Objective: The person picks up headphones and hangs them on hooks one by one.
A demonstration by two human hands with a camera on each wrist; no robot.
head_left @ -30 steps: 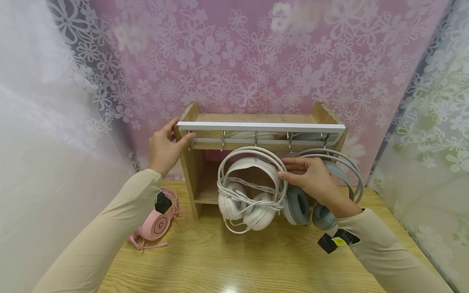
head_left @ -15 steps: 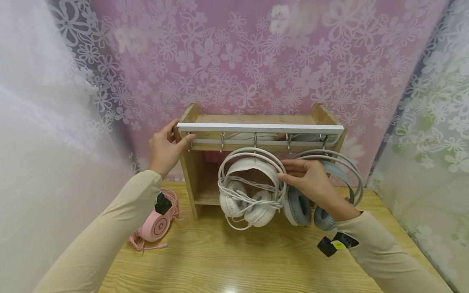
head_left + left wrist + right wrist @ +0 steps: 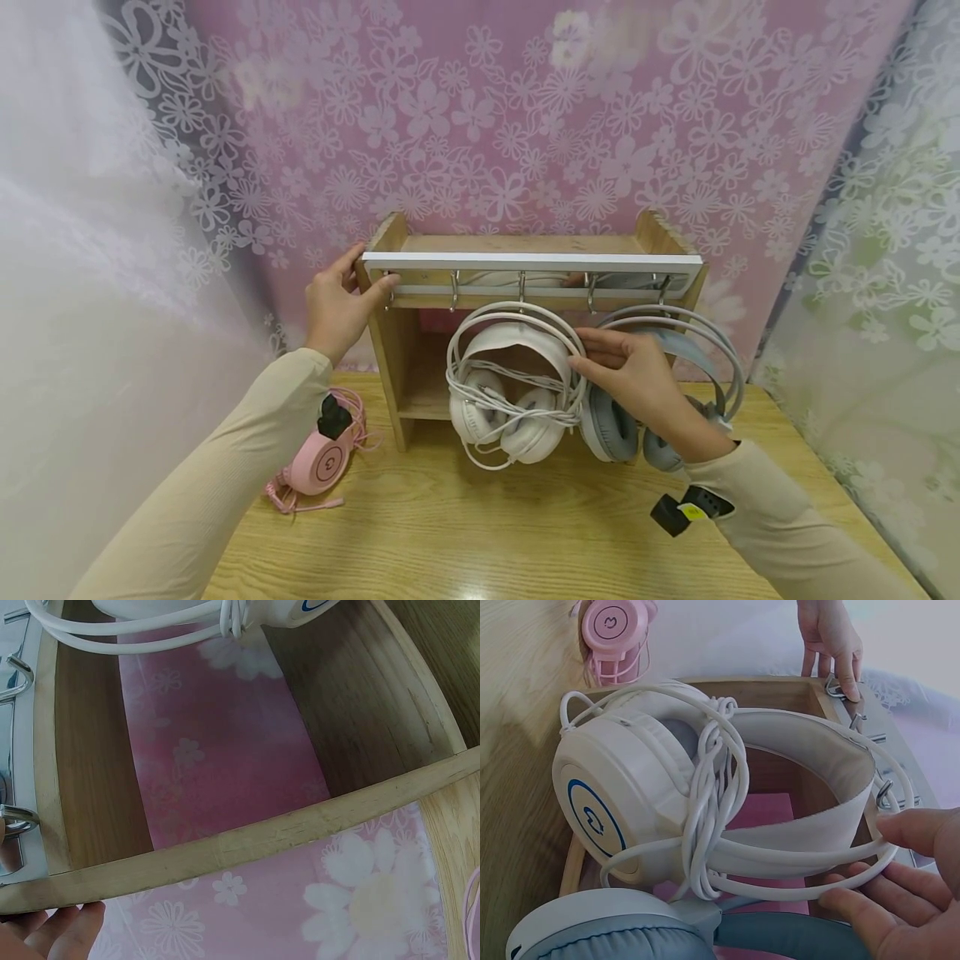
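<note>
White over-ear headphones with bundled cable (image 3: pixel 714 778) hang at the middle silver hook (image 3: pixel 522 287) of a pale wooden rack (image 3: pixel 525 243), pinched by the right hand (image 3: pixel 636 371) (the left hand (image 3: pixel 337 308) grips the rack's end).

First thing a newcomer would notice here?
White headphones, near centre in the head view at the middle hook of the wooden rack, pinched by the right hand. Gray headphones hang to their right; pink headphones lie on the table, left of the rack.

Homelike nook, floral pink backdrop (image 3: pixel 525 125), wood-grain tabletop (image 3: pixel 450 521)
</note>
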